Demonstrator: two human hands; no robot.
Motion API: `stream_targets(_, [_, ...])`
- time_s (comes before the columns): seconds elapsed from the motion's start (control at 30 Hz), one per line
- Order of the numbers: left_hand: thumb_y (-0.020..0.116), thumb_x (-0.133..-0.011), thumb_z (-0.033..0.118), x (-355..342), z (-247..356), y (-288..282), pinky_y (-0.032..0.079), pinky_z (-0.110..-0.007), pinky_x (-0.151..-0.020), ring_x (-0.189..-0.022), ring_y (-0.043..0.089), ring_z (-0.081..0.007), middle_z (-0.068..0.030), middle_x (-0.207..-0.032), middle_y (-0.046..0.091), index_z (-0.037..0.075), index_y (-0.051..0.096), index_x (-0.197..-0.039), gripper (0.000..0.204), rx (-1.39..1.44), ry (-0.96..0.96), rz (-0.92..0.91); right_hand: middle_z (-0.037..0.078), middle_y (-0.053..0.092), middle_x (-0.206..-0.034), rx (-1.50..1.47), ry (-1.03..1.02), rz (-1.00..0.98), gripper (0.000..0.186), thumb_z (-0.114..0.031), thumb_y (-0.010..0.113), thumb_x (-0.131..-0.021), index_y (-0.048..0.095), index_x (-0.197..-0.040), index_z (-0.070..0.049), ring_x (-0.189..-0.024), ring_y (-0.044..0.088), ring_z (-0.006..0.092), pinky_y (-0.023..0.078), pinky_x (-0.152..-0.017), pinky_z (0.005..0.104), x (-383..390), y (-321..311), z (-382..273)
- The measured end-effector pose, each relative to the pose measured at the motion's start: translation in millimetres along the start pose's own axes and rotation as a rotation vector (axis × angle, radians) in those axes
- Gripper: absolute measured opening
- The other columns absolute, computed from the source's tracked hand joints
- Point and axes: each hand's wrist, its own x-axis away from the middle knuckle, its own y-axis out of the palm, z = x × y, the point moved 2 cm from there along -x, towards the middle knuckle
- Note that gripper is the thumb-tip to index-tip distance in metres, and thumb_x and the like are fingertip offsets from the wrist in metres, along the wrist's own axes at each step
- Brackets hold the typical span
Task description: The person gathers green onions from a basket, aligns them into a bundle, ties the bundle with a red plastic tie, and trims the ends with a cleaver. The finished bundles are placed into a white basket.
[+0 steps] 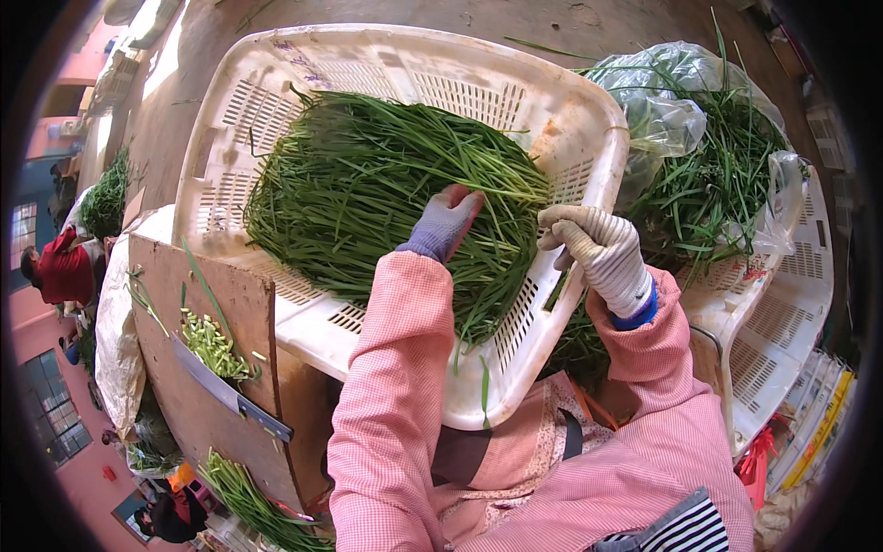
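Observation:
A large heap of long green garlic chives lies in a white slotted plastic basket, tipped in front of me. My left hand, in a grey-purple glove with bare fingertips, is closed on some of the chives in the middle of the heap; its lower fingers are partly hidden. My right hand wears a dirty white knitted glove. Its fingers are curled into a pinch at the basket's right rim, beside the pale stem ends. Whatever it may hold is too small to make out.
At the left, a brown board carries a long knife and chopped pale stems. More chives lie below it. Another basket at right holds greens in clear plastic. A person in red is far left.

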Motion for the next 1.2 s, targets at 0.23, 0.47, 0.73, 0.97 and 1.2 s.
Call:
stream_targets(0.23, [0.072, -0.083, 0.037, 36, -1, -4, 0.045, -0.041, -0.102, -0.125, 0.054, -0.0338, -0.0228, -0.138, 0.053, 0.000, 0.041, -0.146, 0.079, -0.880, 0.013, 0.094, 0.005, 0.072, -0.082, 0.039, 0.023, -0.012, 0.022, -0.014, 0.059, -0.099, 0.071, -0.114, -0.002, -0.062, 0.062, 0.0066, 0.052, -0.060, 0.0207, 1, 1, -3])
stream_targets(0.47, [0.083, -0.069, 0.043, 43, -54, 45, 0.011, -0.056, -0.122, -0.152, 0.018, -0.0332, -0.0177, -0.164, 0.019, 0.008, 0.017, -0.158, 0.116, -1.568, 0.106, -0.093, 0.005, 0.073, -0.083, 0.083, -0.010, -0.001, 0.022, -0.014, 0.059, -0.100, 0.070, -0.114, -0.002, -0.061, 0.063, 0.0077, 0.051, -0.059, 0.0212, 1, 2, -1])
stream_targets(0.73, [0.088, -0.064, 0.033, 10, -72, 45, 0.026, -0.051, -0.115, -0.134, 0.044, -0.0272, -0.0085, -0.138, 0.054, 0.010, 0.040, -0.146, 0.097, -1.546, 0.072, -0.172, 0.005, 0.073, -0.081, 0.095, 0.032, 0.027, 0.022, -0.014, 0.061, -0.099, 0.071, -0.114, -0.003, -0.062, 0.061, 0.0066, 0.051, -0.061, 0.0212, 1, 4, -2])
stream_targets(0.97, [0.081, -0.069, 0.036, 50, -38, 27, 0.039, -0.042, -0.103, -0.122, 0.053, -0.0278, -0.0094, -0.121, 0.062, 0.015, 0.067, -0.119, 0.055, -1.479, 0.054, -0.223, 0.004, 0.072, -0.084, 0.207, -0.012, -0.014, 0.022, -0.015, 0.060, -0.100, 0.070, -0.114, -0.002, -0.063, 0.062, 0.0074, 0.052, -0.061, 0.0216, -1, 6, 0])
stream_targets(1.2, [0.087, -0.060, 0.047, 106, -2, -18, 0.043, -0.043, -0.102, -0.115, 0.055, -0.0287, -0.0076, -0.113, 0.062, 0.016, 0.066, -0.115, 0.066, -1.426, 0.232, -0.063, 0.019, 0.070, -0.088, 0.968, -0.335, -0.159, 0.037, -0.021, 0.074, -0.085, 0.067, -0.116, 0.000, -0.078, 0.070, 0.0284, 0.055, -0.071, 0.0375, -4, 23, -18])
